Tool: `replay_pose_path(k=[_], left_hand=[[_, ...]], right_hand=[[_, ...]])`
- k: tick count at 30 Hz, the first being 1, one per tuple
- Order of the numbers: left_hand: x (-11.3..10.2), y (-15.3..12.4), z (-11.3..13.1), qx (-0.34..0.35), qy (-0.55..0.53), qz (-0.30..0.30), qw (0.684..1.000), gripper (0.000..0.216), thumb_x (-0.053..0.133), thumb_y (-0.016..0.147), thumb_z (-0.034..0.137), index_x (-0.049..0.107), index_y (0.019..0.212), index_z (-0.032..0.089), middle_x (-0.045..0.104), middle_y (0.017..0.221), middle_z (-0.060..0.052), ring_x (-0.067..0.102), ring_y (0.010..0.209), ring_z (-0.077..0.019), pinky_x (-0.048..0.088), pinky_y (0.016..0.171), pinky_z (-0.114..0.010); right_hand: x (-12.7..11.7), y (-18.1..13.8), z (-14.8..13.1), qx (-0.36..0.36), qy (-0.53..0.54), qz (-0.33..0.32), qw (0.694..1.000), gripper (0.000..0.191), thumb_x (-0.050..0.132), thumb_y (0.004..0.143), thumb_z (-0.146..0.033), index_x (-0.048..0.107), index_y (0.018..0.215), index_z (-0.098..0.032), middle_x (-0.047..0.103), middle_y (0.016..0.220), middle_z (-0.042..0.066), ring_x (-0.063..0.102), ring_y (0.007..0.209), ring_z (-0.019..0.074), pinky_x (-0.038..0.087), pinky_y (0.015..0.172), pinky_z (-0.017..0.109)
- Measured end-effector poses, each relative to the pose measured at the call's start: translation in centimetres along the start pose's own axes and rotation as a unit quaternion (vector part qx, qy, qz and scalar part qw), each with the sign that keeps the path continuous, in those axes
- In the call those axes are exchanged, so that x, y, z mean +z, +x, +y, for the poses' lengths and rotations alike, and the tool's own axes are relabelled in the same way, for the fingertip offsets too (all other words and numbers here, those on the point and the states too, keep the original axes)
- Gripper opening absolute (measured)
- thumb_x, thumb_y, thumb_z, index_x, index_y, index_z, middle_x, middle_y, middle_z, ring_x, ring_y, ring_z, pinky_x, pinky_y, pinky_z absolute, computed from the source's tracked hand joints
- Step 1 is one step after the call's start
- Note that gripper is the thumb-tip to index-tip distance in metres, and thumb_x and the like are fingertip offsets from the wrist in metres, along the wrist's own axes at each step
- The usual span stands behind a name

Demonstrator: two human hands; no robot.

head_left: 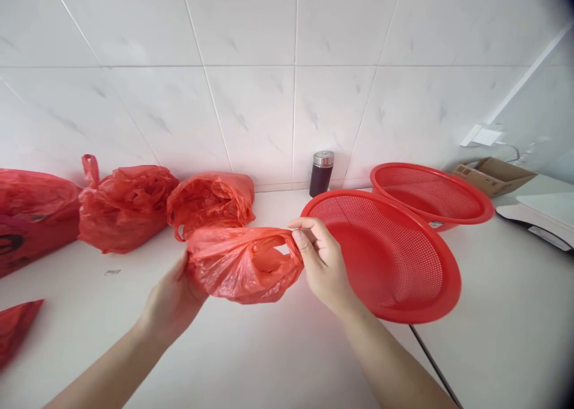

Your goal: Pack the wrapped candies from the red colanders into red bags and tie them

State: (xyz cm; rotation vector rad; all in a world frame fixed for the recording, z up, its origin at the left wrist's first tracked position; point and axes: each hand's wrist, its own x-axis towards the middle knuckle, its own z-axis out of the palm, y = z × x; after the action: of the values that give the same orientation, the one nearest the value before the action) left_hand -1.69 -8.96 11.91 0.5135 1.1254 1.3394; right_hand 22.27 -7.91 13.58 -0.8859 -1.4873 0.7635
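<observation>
Above the white counter, both hands hold a small red plastic bag (pixel 242 265) with something bulging inside it. My left hand (pixel 173 298) cups the bag's left side from below. My right hand (pixel 320 259) pinches the bag's handle at its right end between thumb and fingers. Just right of that hand lies a red perforated basket (pixel 403 289), tilted toward me. A second red basket (pixel 430 191) sits behind it.
Other red plastic bags (pixel 125 205) (pixel 210 200) (pixel 31 214) line the tiled wall at left; a red scrap (pixel 15 325) lies at the left edge. A dark flask with a metal cap (pixel 321 173), a cardboard box (pixel 493 174) and a white scale (pixel 542 214) stand at the back right.
</observation>
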Motion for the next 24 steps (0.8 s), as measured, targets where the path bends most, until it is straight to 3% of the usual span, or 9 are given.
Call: replay_pose_path(k=[3,5,7,9,11,14,16,20,24], left_hand=[[-2.8,0.3,-1.8,-0.056,0.028,0.046,0.997,0.017,0.047,0.089,0.016,0.063,0.093,0.022,0.073,0.09,-0.001,0.069,0.075,-0.0165,0.057,0.068,-0.029],[-4.1,-0.1,-2.2,-0.063,0.069,0.069,0.993,0.012,0.05,0.088,0.018,0.06,0.094,0.022,0.073,0.098,-0.004,0.07,0.082,-0.0197,0.057,0.074,-0.033],[-4.3,-0.9,-2.0,-0.009,0.131,0.059,0.99,0.014,0.052,0.09,0.031,0.059,0.098,0.024,0.07,0.11,-0.006,0.067,0.098,-0.0241,0.055,0.086,-0.039],[-3.1,-2.0,-1.7,0.109,0.222,0.003,0.969,0.024,0.053,0.089,0.042,0.061,0.103,0.025,0.065,0.119,-0.006,0.06,0.113,-0.0261,0.047,0.098,-0.04],[-0.9,-2.9,-1.8,0.21,0.307,-0.079,0.925,0.03,0.06,0.085,0.04,0.062,0.113,0.028,0.059,0.13,-0.006,0.05,0.125,-0.0265,0.039,0.106,-0.038],[2.6,-3.3,-2.5,0.248,0.36,-0.188,0.879,0.059,0.074,0.076,0.03,0.052,0.131,0.033,0.05,0.142,-0.004,0.043,0.132,-0.0269,0.034,0.11,-0.036],[4.3,-2.9,-2.8,0.24,0.365,-0.232,0.869,0.058,0.072,0.077,0.028,0.052,0.131,0.032,0.055,0.136,-0.005,0.049,0.125,-0.0256,0.037,0.106,-0.035],[5.4,-1.0,-2.1,0.171,0.331,-0.265,0.889,0.013,0.06,0.087,0.032,0.066,0.093,0.022,0.068,0.09,-0.004,0.062,0.084,-0.0178,0.047,0.078,-0.027],[4.9,0.9,-0.5,0.01,0.087,-0.221,0.971,0.022,0.061,0.087,0.036,0.055,0.072,0.02,0.038,0.051,0.007,0.048,0.054,-0.0098,0.043,0.057,-0.02]], right_hand=[[-0.3,0.5,-1.1,-0.045,-0.007,-0.031,0.998,0.016,0.044,0.098,-0.031,0.056,0.106,-0.025,0.047,0.067,-0.004,0.045,0.059,0.01,0.039,0.057,0.023],[-0.4,0.8,-1.5,-0.044,-0.008,-0.072,0.996,0.017,0.044,0.098,-0.033,0.056,0.107,-0.025,0.045,0.066,-0.004,0.042,0.057,0.0097,0.037,0.054,0.023],[-0.1,1.0,-1.4,-0.02,0.003,-0.112,0.993,0.02,0.043,0.098,-0.036,0.057,0.106,-0.025,0.042,0.065,-0.005,0.039,0.055,0.0093,0.034,0.052,0.023],[0.5,1.0,-0.8,0.013,0.032,-0.137,0.99,0.022,0.043,0.097,-0.039,0.057,0.104,-0.024,0.038,0.063,-0.005,0.036,0.053,0.0091,0.032,0.05,0.022],[1.3,0.8,-0.2,0.044,0.072,-0.151,0.985,0.023,0.043,0.097,-0.041,0.056,0.103,-0.023,0.036,0.061,-0.007,0.033,0.052,0.0087,0.031,0.049,0.022],[2.0,0.5,0.4,0.083,0.119,-0.166,0.975,0.022,0.045,0.096,-0.042,0.056,0.102,-0.023,0.037,0.059,-0.007,0.036,0.053,0.0084,0.033,0.05,0.021],[1.9,0.4,0.5,0.101,0.136,-0.168,0.971,0.023,0.048,0.095,-0.043,0.056,0.102,-0.023,0.042,0.061,-0.007,0.042,0.055,0.0085,0.037,0.053,0.021],[0.6,0.3,0.5,0.136,0.158,-0.152,0.966,0.027,0.051,0.093,-0.047,0.056,0.102,-0.023,0.049,0.063,-0.006,0.052,0.059,0.0098,0.043,0.059,0.023],[-0.9,0.3,0.8,0.168,0.08,-0.175,0.967,0.032,0.064,0.084,-0.047,0.06,0.106,-0.023,0.054,0.074,-0.003,0.054,0.07,0.012,0.044,0.065,0.024]])
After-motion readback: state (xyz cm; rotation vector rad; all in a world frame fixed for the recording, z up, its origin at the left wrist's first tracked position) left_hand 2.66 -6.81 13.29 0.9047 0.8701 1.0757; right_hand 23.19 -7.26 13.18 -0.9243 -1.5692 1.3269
